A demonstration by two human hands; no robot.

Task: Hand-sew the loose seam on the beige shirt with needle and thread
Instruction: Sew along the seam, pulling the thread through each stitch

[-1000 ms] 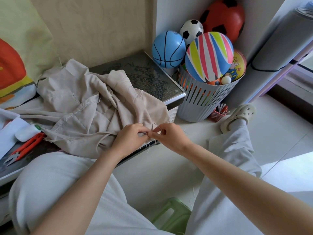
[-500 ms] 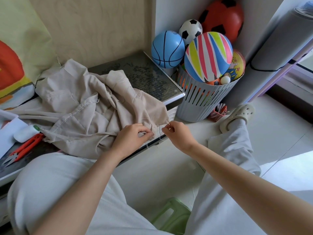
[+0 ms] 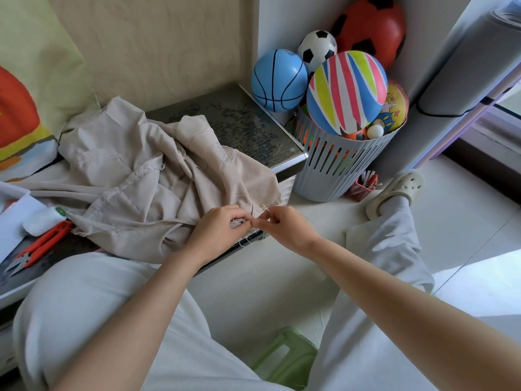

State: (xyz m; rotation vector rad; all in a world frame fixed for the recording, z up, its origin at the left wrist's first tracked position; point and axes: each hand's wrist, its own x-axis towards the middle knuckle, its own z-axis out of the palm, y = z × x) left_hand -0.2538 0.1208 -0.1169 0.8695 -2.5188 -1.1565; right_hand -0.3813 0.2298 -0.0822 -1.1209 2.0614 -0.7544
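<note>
The crumpled beige cloth shirt (image 3: 132, 176) lies on the dark glass tabletop (image 3: 248, 122), its loose seam at its five o'clock corner. The left hand (image 3: 222, 228) pinches that edge and the right hand (image 3: 286, 225) pinches the thin needle (image 3: 266, 208). The hands are touching, so a hasty push could prick the left fingertips (image 3: 246, 219).
</note>
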